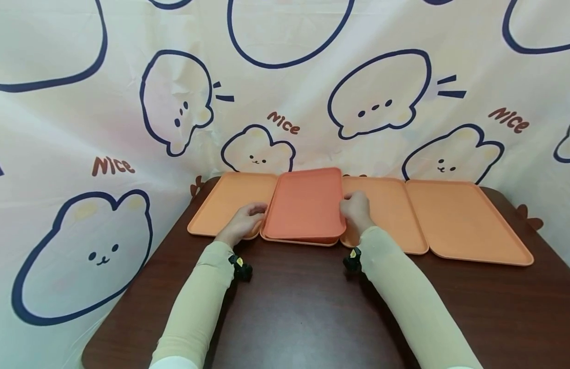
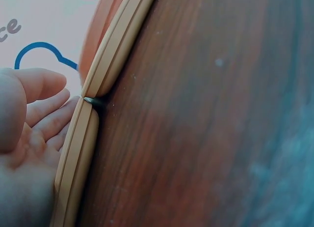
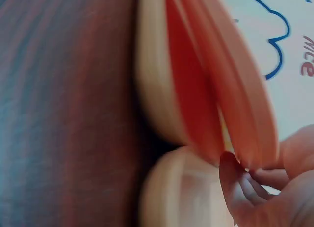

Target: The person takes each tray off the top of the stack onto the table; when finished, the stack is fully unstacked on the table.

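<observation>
A coral-red tray [image 1: 308,205] lies tilted over one of the light-orange trays, whose rim [image 1: 303,243] shows along the front. My right hand [image 1: 357,210] pinches the coral tray's right edge; in the right wrist view the fingertips [image 3: 234,175] are at its corner, and a gap shows between it and the orange tray. My left hand [image 1: 243,223] is near the coral tray's left side, over the neighbouring orange tray [image 1: 234,200]. In the left wrist view its fingers [image 2: 49,119] are loosely extended, holding nothing, partly hidden by the tray rims.
Two more orange trays, one right of centre [image 1: 386,210] and one at the far right [image 1: 469,220], continue the row along the back of the dark wooden table [image 1: 289,307]. Behind hangs a pale cloth [image 1: 308,102] with cartoon outlines. Small black devices sit at both wrists.
</observation>
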The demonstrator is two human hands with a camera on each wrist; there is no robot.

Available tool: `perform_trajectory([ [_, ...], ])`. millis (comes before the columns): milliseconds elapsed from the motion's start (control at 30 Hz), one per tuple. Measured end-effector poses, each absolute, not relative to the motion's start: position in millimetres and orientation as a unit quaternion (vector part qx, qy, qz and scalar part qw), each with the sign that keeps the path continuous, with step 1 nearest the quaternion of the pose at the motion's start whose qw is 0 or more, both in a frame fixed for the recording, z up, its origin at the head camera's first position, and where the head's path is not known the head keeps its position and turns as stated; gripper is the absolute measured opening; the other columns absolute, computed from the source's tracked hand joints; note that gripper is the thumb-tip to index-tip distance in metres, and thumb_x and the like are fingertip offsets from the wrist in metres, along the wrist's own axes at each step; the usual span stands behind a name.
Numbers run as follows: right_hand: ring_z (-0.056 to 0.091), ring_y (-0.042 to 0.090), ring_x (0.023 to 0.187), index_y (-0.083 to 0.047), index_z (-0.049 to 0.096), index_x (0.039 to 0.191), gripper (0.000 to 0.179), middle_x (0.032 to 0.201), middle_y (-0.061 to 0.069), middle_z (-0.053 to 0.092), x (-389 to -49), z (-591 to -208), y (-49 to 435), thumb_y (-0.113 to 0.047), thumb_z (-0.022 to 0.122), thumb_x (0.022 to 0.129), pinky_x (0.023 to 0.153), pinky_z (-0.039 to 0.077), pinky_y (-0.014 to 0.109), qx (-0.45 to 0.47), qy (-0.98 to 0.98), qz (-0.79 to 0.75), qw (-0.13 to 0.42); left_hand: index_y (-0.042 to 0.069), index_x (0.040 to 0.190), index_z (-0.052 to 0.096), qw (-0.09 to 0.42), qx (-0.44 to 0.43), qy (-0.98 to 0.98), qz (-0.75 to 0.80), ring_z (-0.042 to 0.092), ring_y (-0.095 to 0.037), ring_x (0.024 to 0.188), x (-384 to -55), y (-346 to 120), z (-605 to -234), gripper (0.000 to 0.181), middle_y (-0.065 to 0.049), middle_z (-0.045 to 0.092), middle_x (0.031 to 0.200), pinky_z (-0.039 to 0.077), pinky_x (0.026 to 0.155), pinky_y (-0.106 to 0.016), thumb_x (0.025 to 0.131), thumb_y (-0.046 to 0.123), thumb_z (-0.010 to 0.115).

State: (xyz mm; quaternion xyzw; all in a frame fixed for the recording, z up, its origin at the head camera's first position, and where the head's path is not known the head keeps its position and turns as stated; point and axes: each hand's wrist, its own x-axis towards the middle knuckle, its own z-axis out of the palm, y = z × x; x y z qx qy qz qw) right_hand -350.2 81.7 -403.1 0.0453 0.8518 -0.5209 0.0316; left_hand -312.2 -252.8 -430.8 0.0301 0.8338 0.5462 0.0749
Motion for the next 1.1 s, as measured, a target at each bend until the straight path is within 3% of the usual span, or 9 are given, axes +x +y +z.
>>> perform_trajectory([
  [67, 0.041, 0.017, 0.058, -0.002, 0.072, 0.105, 0.030, 0.076, 0.008, 0.058, -349.6, -397.5, 87.1, -0.002, 0.043, 0.102, 0.054, 0.038, 0.031, 0.062, 0.833, -0.550, 0.029, 0.001, 0.162, 0.045, 0.074, 0.031, 0.835, 0.544, 0.038, -0.039, 0.159, -311.2, -252.4, -430.1, 0.050, -0.022, 0.045, 0.168, 0.033, 0.131, -0.055, 0.115, 0.016, 0.049],
  [100, 0.046, 0.018, 0.063, -0.001, 0.074, 0.117, 0.034, 0.087, 0.011, 0.066, -348.7, -394.5, 90.5, -0.001, 0.044, 0.102, 0.057, 0.041, 0.031, 0.067, 0.826, -0.559, 0.027, 0.001, 0.162, 0.044, 0.074, 0.031, 0.836, 0.543, 0.038, -0.039, 0.159, -310.6, -252.5, -430.1, 0.050, -0.022, 0.044, 0.168, 0.032, 0.131, -0.055, 0.115, 0.015, 0.049],
  [200, 0.058, 0.021, 0.084, -0.005, 0.070, 0.138, 0.041, 0.117, 0.014, 0.069, -345.3, -386.5, 105.5, -0.002, 0.051, 0.102, 0.071, 0.050, 0.033, 0.070, 0.804, -0.590, 0.023, 0.002, 0.162, 0.045, 0.074, 0.030, 0.837, 0.541, 0.038, -0.038, 0.159, -311.3, -250.7, -429.0, 0.050, -0.022, 0.044, 0.168, 0.032, 0.131, -0.054, 0.115, 0.015, 0.049],
  [300, 0.059, 0.026, 0.105, -0.008, 0.071, 0.137, 0.039, 0.127, 0.014, 0.065, -341.5, -378.6, 122.7, -0.003, 0.056, 0.101, 0.084, 0.051, 0.035, 0.068, 0.797, -0.600, 0.015, 0.002, 0.162, 0.045, 0.077, 0.027, 0.835, 0.544, 0.038, -0.038, 0.159, -312.1, -250.6, -429.9, 0.050, -0.021, 0.044, 0.168, 0.032, 0.131, -0.054, 0.114, 0.015, 0.049],
  [433, 0.063, 0.030, 0.116, -0.009, 0.058, 0.156, 0.051, 0.144, 0.020, 0.064, -341.7, -368.3, 147.3, -0.006, 0.048, 0.106, 0.093, 0.054, 0.037, 0.057, 0.824, -0.564, 0.000, 0.002, 0.163, 0.044, 0.078, 0.028, 0.835, 0.544, 0.037, -0.038, 0.160, -312.5, -251.7, -431.8, 0.050, -0.022, 0.044, 0.168, 0.032, 0.131, -0.054, 0.114, 0.014, 0.049],
  [633, 0.062, 0.039, 0.127, -0.011, 0.055, 0.159, 0.046, 0.150, 0.025, 0.060, -340.9, -353.5, 177.1, -0.013, 0.049, 0.114, 0.114, 0.052, 0.053, 0.025, 0.856, -0.515, 0.014, 0.001, 0.163, 0.044, 0.073, 0.031, 0.837, 0.541, 0.037, -0.038, 0.160, -313.2, -252.8, -433.4, 0.050, -0.021, 0.043, 0.169, 0.032, 0.132, -0.053, 0.114, 0.014, 0.049],
  [733, 0.065, 0.037, 0.124, -0.013, 0.056, 0.158, 0.044, 0.151, 0.023, 0.061, -338.7, -347.2, 186.6, -0.016, 0.052, 0.114, 0.111, 0.055, 0.052, 0.006, 0.869, -0.493, 0.036, 0.001, 0.162, 0.044, 0.073, 0.027, 0.839, 0.539, 0.037, -0.037, 0.160, -313.8, -253.3, -433.9, 0.050, -0.021, 0.043, 0.169, 0.031, 0.132, -0.053, 0.114, 0.014, 0.049],
  [967, 0.073, 0.026, 0.100, -0.019, 0.066, 0.150, 0.040, 0.139, 0.019, 0.070, -331.9, -338.2, 196.3, -0.026, 0.063, 0.111, 0.082, 0.063, 0.030, -0.048, 0.887, -0.454, 0.070, 0.000, 0.162, 0.044, 0.067, 0.031, 0.841, 0.536, 0.038, -0.038, 0.159, -312.7, -252.7, -432.8, 0.050, -0.022, 0.044, 0.168, 0.031, 0.132, -0.054, 0.114, 0.013, 0.050],
  [1100, 0.071, 0.025, 0.101, -0.017, 0.069, 0.146, 0.038, 0.137, 0.017, 0.073, -325.3, -339.4, 198.3, -0.028, 0.066, 0.110, 0.086, 0.059, 0.028, -0.085, 0.899, -0.422, 0.078, -0.001, 0.162, 0.043, 0.069, 0.035, 0.840, 0.536, 0.036, -0.039, 0.160, -313.2, -251.9, -432.9, 0.050, -0.023, 0.042, 0.169, 0.031, 0.132, -0.055, 0.114, 0.012, 0.049],
])
